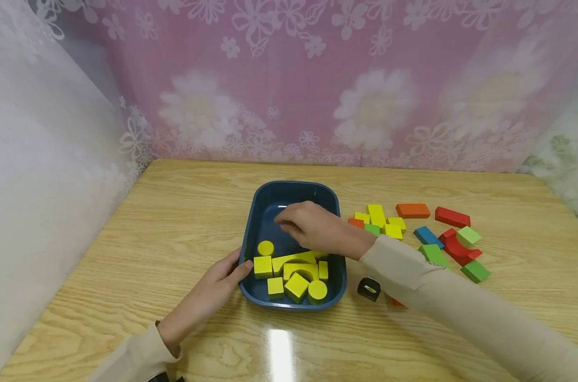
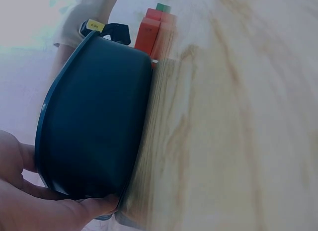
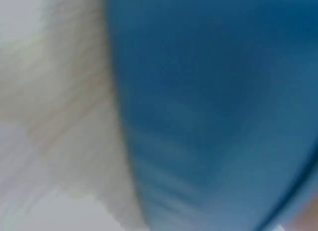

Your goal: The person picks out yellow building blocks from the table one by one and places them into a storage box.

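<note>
A dark blue plastic tray (image 1: 342, 276) stands on the wooden table, with yellow blocks in its near half: arches, cubes and round pieces, such as a yellow disc (image 1: 266, 248). My left hand (image 1: 224, 276) grips the tray's left rim, thumb over the edge and fingers against the outer wall; the left wrist view shows this hand (image 2: 47, 201) at the tray wall (image 2: 97, 116). Above the tray's middle hangs my right hand (image 1: 312, 227), its fingers loosely bent and no block visible at them. The right wrist view is blurred and mostly filled by the blue tray wall (image 3: 198, 112).
Right of the tray lie loose blocks: a yellow block (image 1: 376, 215), an orange block (image 1: 413, 210), a red bar (image 1: 453, 216), a blue block (image 1: 428, 237), a red arch (image 1: 458, 249) and several green ones. My right forearm (image 1: 432, 281) hides part of them. A floral curtain (image 1: 289, 106) hangs behind the table.
</note>
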A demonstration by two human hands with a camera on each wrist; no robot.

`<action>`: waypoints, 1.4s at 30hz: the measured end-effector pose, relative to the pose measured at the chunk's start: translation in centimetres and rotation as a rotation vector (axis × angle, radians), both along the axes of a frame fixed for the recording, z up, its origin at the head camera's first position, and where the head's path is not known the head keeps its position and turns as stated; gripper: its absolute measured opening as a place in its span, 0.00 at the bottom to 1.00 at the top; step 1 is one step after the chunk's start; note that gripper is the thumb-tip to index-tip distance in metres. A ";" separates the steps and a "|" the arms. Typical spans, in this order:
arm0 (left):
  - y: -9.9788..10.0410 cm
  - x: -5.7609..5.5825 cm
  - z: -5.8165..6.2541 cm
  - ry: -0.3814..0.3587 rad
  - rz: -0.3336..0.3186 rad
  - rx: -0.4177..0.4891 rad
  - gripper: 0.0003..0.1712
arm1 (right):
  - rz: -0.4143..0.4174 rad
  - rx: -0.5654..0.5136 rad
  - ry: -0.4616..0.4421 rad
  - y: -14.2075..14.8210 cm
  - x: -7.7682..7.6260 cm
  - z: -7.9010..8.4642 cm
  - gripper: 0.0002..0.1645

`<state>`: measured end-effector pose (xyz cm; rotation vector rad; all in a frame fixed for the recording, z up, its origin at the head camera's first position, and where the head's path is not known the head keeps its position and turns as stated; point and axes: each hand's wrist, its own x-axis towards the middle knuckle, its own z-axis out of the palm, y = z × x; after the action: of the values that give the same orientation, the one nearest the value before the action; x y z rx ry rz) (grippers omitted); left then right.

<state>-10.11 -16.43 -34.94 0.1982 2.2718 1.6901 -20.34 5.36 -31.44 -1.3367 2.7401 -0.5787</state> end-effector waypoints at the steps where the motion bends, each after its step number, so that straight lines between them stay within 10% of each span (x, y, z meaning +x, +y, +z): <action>1: 0.0 0.0 0.0 -0.001 0.009 -0.008 0.29 | -0.021 -0.015 0.027 0.5 -0.1 0.1 0.14; 12: 0.1 0.0 0.0 -0.008 0.013 0.000 0.29 | -0.288 -0.066 0.129 8.4 -1.9 0.5 0.16; 26: 0.1 0.0 0.0 -0.012 -0.009 0.020 0.30 | -0.314 0.078 0.081 16.2 -0.5 -0.7 0.21; 42: 0.2 0.1 -0.1 0.003 0.004 -0.011 0.30 | -0.275 0.163 -0.052 18.0 1.6 -1.2 0.31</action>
<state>-10.02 -16.24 -35.08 0.1933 2.2850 1.6799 -18.70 23.35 -32.69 -0.9068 2.8752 -0.3837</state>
